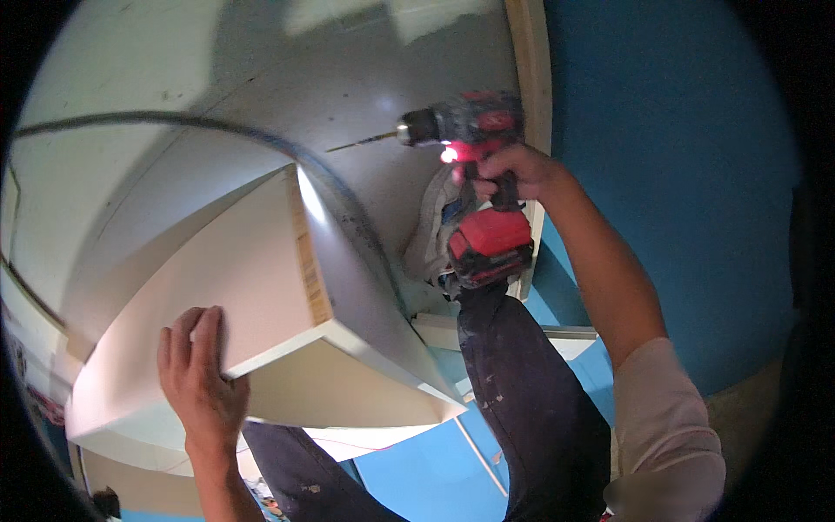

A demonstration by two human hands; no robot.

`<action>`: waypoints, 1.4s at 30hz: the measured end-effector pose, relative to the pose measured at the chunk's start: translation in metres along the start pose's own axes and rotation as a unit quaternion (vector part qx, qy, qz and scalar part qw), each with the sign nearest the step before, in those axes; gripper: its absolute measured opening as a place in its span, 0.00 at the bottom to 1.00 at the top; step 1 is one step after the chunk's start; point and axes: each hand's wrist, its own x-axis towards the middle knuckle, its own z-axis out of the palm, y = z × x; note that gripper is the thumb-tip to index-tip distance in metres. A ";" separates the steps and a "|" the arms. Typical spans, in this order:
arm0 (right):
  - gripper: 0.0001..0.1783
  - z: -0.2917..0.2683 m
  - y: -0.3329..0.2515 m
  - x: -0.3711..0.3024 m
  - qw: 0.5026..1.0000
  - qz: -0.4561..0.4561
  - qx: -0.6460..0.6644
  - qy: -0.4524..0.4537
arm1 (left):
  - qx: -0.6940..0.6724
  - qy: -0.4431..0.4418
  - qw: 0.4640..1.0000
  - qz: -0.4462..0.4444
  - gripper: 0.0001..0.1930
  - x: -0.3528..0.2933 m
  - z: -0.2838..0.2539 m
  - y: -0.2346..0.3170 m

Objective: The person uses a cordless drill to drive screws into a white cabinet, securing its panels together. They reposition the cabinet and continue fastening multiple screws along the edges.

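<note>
In my right hand (513, 174) is a red and black cordless drill (478, 126), gripped by its handle above a red battery. A long thin bit (361, 141) in its chuck points left, in the air beyond the box, and the drill's lamp is lit. My left hand (204, 374) holds the near edge of a white box-like cabinet (235, 261), fingers over the upper panel and thumb at the edge. A bare, wood-coloured edge strip (309, 252) runs along the cabinet's right corner. The bit does not touch the cabinet.
A dark cable (174, 117) curves over the grey floor (348, 96) and passes behind the cabinet. My shoe (430, 226) stands beside the drill. To the right is a blue surface (661, 130) with a pale wooden edge (532, 52). A white strip (435, 331) lies near my leg.
</note>
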 end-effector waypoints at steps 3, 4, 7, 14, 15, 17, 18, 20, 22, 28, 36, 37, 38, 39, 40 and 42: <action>0.32 -0.017 0.003 0.017 0.999 0.026 0.040 -0.003 | 0.006 0.061 0.997 0.039 0.30 0.004 0.013 -0.008; 0.32 -0.019 0.005 0.019 0.998 0.030 0.050 -0.010 | 0.002 0.045 0.999 0.009 0.29 0.004 0.011 -0.006; 0.31 -0.026 0.010 0.024 0.998 0.045 0.051 -0.005 | 0.016 0.032 0.999 -0.010 0.29 0.000 0.015 0.000; 0.29 -0.025 0.013 0.039 0.996 0.078 0.030 -0.012 | 0.014 0.012 0.999 -0.029 0.27 -0.001 0.017 -0.003; 0.28 -0.024 0.014 0.042 0.997 0.080 0.017 -0.015 | 0.019 0.011 0.999 -0.032 0.27 -0.001 0.018 -0.004; 0.28 -0.019 0.013 0.045 0.997 0.076 -0.015 -0.024 | 0.008 0.010 0.999 -0.032 0.27 0.000 0.016 -0.003; 0.29 -0.021 0.015 0.046 0.997 0.076 -0.017 -0.029 | 0.003 0.009 0.999 -0.032 0.27 0.000 0.016 -0.002; 0.29 -0.020 0.018 0.045 0.996 0.077 -0.006 -0.035 | 0.005 0.002 0.999 -0.043 0.27 0.001 0.015 -0.001; 0.29 -0.017 0.016 0.045 0.997 0.075 -0.011 -0.028 | 0.008 0.001 0.999 -0.041 0.27 0.002 0.015 -0.002; 0.29 -0.020 0.016 0.048 0.997 0.074 0.007 -0.013 | 0.028 -0.006 0.999 -0.026 0.30 -0.001 0.015 -0.004; 0.30 -0.017 0.016 0.053 0.997 0.075 0.017 -0.014 | 0.034 -0.002 0.999 -0.033 0.32 -0.005 0.018 -0.008; 0.30 -0.016 0.016 0.053 0.997 0.080 0.018 -0.016 | 0.032 -0.003 0.999 -0.034 0.32 -0.005 0.018 -0.008; 0.30 -0.016 0.016 0.053 0.996 0.084 0.019 -0.018 | 0.031 -0.004 0.999 -0.035 0.32 -0.004 0.017 -0.007; 0.30 -0.015 0.016 0.054 0.996 0.085 0.015 -0.019 | 0.029 -0.005 0.999 -0.035 0.32 -0.004 0.017 -0.006; 0.30 -0.015 0.015 0.054 0.996 0.085 0.011 -0.020 | 0.029 -0.004 0.999 -0.034 0.32 -0.004 0.017 -0.006; 0.30 -0.016 0.015 0.053 0.996 0.085 0.004 -0.021 | 0.030 -0.002 0.999 -0.032 0.31 -0.004 0.017 -0.006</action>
